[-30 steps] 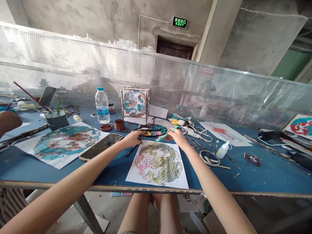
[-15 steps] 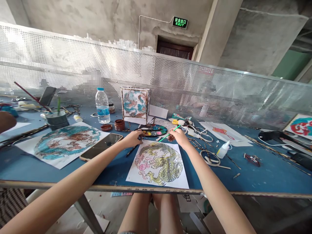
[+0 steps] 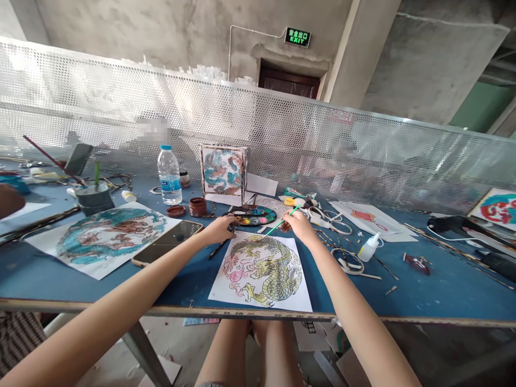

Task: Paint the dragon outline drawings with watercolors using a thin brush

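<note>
A thin green paintbrush [image 3: 278,225] is pinched in my right hand [image 3: 299,226], slanting down to the left. Its tip is at the upper edge of the dragon painting [image 3: 220,285], a white sheet with a yellow-green dragon and pink parts. My left hand [image 3: 221,229] rests by the sheet's top left corner with its fingers curled; something small and dark shows at the fingertips, too small to name. Just beyond both hands lies a paint palette [image 3: 264,212] with several colours. A dark stick-like thing [image 3: 217,250] lies below my left hand.
On the left are a phone [image 3: 167,244], a blue-brown dragon painting [image 3: 40,244], a water bottle [image 3: 169,180] and a brush cup [image 3: 94,199]. A brown paint jar [image 3: 197,207] stands before a framed picture [image 3: 223,172]. A glue bottle [image 3: 368,248] and twigs lie right. Another person's hand [image 3: 10,200] shows far left.
My right hand has shifted slightly to the right, and the green paintbrush has moved with it. My left hand and the painting look the same.
</note>
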`<state>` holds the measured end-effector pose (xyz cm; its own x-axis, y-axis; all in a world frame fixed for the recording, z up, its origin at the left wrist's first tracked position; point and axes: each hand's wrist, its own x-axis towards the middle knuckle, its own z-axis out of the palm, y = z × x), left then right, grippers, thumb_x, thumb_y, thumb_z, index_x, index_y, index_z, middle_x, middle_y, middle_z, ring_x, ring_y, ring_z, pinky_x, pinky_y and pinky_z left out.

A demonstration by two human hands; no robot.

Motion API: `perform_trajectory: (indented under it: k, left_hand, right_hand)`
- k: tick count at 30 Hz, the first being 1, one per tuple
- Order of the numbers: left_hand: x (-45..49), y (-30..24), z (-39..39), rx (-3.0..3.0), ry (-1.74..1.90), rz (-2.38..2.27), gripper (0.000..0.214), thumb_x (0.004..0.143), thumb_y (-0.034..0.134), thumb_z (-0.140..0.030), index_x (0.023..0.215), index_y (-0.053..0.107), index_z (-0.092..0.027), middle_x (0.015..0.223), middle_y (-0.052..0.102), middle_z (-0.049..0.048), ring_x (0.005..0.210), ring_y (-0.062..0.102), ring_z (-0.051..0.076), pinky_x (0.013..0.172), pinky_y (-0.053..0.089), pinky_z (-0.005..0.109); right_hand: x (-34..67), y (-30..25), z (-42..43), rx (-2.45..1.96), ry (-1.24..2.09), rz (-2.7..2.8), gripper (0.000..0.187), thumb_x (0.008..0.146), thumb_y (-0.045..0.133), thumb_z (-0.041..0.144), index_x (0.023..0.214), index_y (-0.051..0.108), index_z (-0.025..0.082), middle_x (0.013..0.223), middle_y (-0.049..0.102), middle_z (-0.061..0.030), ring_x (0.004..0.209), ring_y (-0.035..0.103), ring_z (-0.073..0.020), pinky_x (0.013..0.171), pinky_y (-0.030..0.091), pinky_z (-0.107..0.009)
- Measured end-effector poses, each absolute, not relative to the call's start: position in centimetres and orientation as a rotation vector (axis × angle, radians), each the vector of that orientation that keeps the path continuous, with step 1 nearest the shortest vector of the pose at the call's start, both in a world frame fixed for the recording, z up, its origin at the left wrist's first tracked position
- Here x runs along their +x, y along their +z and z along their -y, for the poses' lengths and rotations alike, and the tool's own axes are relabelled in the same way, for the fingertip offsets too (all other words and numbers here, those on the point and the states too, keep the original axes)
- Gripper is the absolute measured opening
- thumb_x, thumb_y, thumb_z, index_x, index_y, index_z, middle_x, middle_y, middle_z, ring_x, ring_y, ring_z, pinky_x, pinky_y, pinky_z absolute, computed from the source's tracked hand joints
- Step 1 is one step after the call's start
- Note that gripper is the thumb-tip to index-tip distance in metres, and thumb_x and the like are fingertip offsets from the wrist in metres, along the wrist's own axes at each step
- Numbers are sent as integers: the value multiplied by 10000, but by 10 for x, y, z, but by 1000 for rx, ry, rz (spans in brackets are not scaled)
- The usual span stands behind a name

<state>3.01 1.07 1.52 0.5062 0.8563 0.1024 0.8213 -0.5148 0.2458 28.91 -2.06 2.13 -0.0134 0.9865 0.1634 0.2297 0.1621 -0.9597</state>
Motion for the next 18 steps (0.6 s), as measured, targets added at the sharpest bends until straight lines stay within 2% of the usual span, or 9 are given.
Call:
perform_trajectory:
  k: [18]
  left_hand:
    - [29, 13, -13, 2558, 331, -1429, 400, 676, 581, -295, 1057, 578, -176, 1144, 588, 94, 1045, 542, 260, 847, 447, 314]
  right_hand:
    - [292, 23, 23, -1291, 746, 1488, 74, 699, 447, 230, 635, 476, 209, 487, 578, 12, 477, 562, -153, 498, 457, -264]
